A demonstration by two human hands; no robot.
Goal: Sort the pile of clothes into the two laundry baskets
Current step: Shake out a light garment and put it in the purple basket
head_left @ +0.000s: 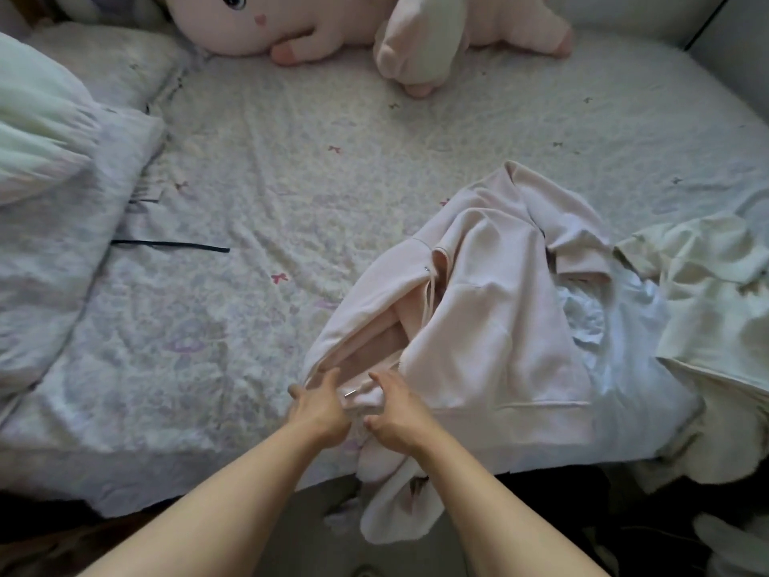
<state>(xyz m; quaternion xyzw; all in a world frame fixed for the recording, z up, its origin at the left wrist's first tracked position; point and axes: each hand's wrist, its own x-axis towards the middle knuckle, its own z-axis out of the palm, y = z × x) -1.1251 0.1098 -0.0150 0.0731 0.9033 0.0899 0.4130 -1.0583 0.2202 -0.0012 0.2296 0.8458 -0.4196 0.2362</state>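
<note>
Left hand (322, 406): reaching onto the pink hoodie (466, 326) at its near hem; fingers are lying fairly straight and spread over the fabric, so the grip is staying wide, with nothing pinched that can be seen.
Right hand (395, 414): resting just beside the left hand on the same hem; fingers are curling into the fabric, but whether the grip is actually holding cloth cannot be told.
Pink hoodie: lying crumpled on the bed (291, 181), right of centre, front opening and drawstring facing up; one sleeve is hanging over the near edge of the bed, under the right forearm.
White garment (603, 326): lying under the hoodie's right side, partly covered by it.
Cream garment (707, 306): lying at the right edge of the bed, touching the white garment and drooping over the edge.
Plush toy (333, 22): lying along the far side of the bed, well apart from the clothes.
Pillow (62, 202): sitting at the left of the bed.
Laundry baskets: not in view.
</note>
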